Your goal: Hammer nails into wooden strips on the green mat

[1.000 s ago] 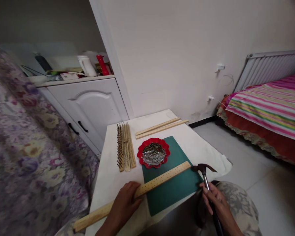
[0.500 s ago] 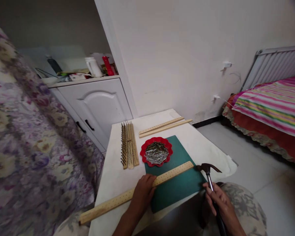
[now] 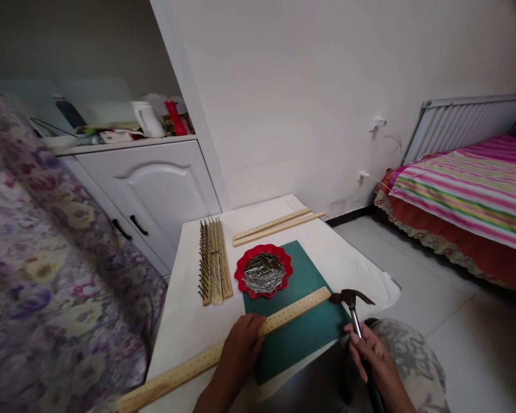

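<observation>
My left hand point(image 3: 242, 343) is closed around a long wooden strip point(image 3: 296, 311) dotted with rows of small holes. The strip slants across a green mat point(image 3: 303, 269), its near end reaching past the table's left side. In my right hand point(image 3: 376, 358) is a claw hammer point(image 3: 355, 312), gripped by its handle at the table's right front edge. The hammer's head is up, close to the strip's far end; whether they touch I cannot tell. Beyond my left hand, a red scalloped bowl point(image 3: 241, 274) full of loose nails point(image 3: 264, 274) sits partly on the mat.
Left of the bowl lie several wooden strips point(image 3: 224, 269), the leftmost bristling with nails point(image 3: 203, 258). Two more strips point(image 3: 275, 226) lie at the back of the white-covered table point(image 3: 178, 321). A white cabinet point(image 3: 159, 195) and wall stand behind, a bed point(image 3: 468, 189) to the right, a floral curtain point(image 3: 69, 275) left.
The camera view has turned slightly right, so everything appears shifted left and a little lower. Both hands keep their holds on the strip and the hammer, with little other movement.
</observation>
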`<state>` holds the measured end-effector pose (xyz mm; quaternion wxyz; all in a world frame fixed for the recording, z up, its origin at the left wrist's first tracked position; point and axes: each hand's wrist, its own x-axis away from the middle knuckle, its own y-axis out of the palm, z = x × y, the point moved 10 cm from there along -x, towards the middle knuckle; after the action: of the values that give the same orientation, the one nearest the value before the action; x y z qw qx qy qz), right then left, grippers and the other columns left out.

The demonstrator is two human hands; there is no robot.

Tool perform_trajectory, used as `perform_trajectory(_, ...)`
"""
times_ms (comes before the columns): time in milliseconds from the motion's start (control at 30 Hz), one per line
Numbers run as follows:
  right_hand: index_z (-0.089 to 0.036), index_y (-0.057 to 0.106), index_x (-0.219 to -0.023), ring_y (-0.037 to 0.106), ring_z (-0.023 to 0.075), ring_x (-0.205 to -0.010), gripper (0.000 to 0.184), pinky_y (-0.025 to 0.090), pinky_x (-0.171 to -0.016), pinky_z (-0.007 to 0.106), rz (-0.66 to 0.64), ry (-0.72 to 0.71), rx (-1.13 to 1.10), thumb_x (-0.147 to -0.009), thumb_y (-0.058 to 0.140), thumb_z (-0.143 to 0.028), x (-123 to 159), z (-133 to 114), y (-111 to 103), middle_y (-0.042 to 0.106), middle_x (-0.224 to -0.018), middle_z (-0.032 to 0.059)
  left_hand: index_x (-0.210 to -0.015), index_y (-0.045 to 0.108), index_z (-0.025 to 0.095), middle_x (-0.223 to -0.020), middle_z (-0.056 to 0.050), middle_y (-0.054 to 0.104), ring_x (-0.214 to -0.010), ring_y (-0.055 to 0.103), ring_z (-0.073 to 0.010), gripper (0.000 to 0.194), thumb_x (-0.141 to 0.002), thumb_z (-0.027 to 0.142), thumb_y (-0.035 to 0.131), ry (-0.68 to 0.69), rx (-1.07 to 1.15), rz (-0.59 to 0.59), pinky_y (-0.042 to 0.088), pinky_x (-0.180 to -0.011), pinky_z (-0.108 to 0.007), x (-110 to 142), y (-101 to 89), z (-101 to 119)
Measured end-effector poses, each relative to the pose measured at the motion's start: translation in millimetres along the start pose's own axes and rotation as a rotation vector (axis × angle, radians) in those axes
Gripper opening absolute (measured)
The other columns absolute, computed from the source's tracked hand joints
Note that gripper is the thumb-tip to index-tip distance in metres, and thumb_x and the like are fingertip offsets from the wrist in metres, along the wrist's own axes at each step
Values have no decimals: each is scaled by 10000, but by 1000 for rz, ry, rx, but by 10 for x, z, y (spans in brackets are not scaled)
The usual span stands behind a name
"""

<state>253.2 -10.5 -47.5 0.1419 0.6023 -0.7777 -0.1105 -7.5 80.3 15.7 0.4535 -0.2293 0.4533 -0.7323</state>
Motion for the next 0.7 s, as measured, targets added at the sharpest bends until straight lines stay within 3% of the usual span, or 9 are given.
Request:
perform_trajectory(300, -218, 512, -993, 313, 31, -279, 287, 232, -347, 172, -9, 53, -28, -843, 569, -456, 61, 71, -16, 501, -412, -106, -1168, 578, 219, -1192, -88, 579, -1104, 520, -249, 476, -698, 148, 583, -38, 46, 55, 415, -977, -410, 44, -13, -31)
perform_trajectory(467, -242, 505, -942, 286, 43, -251, 338, 201, -346, 172, -7, 167, -27, -790, 592, -530, 162, 251, -85, 445, -343, -121, -1023, 616, 210, -1058, -80, 624, -994, 566, -222, 255, -779, 190, 546, -13, 110, 125, 465, -878, -361, 15, -305, 89)
perform_trajectory(600, -242, 485, -939, 278, 52, -301, 356, 201, -373, 171, -33, 188, 24, -791, 572, -554, 223, 266, -31, 418, -365, -117, -947, 609, 209, -967, -64, 630, -912, 571, -196, 170, -858, 224, 465, 40, 123, 213, 462, -808, -320, -249, -630, 194)
perform_trajectory(700, -239, 470, -939, 252, 56, -297, 353, 176, -374, 184, -48, 173, 27, -807, 543, -558, 219, 242, 21, 402, -346, -120, -916, 608, 206, -946, -53, 623, -896, 561, -190, 165, -849, 184, 458, 71, 66, 188, 445, -789, -303, -580, -634, 244)
